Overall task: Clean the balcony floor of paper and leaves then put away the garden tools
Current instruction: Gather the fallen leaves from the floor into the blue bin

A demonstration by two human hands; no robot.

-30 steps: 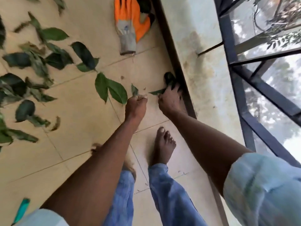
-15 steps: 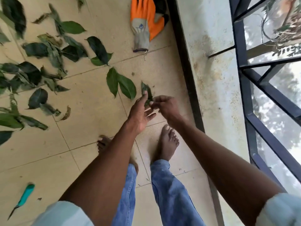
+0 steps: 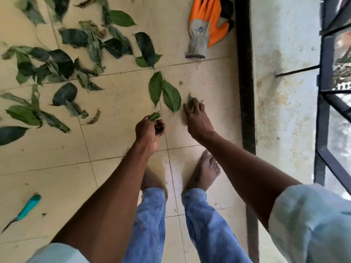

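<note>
My left hand (image 3: pixel 150 130) is curled round a small bunch of green leaves (image 3: pixel 154 116) just above the tiled floor. My right hand (image 3: pixel 195 114) reaches down to a small leaf (image 3: pixel 190 98) on the floor and pinches it with its fingertips. Two large green leaves (image 3: pixel 164 92) lie side by side between and beyond my hands. Several more leaves (image 3: pixel 62 63) are scattered across the tiles to the left. An orange and grey garden glove (image 3: pixel 207 25) lies at the top by the wall. A teal-handled garden tool (image 3: pixel 24 209) lies at the lower left.
My bare feet (image 3: pixel 205 171) stand on the beige tiles (image 3: pixel 57 149) below my hands. A dark strip (image 3: pixel 245 73) runs along a stained low wall (image 3: pixel 281 92) on the right, with a dark metal railing (image 3: pixel 322 111) beyond it.
My hands met and a leaf passed into my left hand, which then curled round the bunch. My right hand moved away to the right onto another small leaf.
</note>
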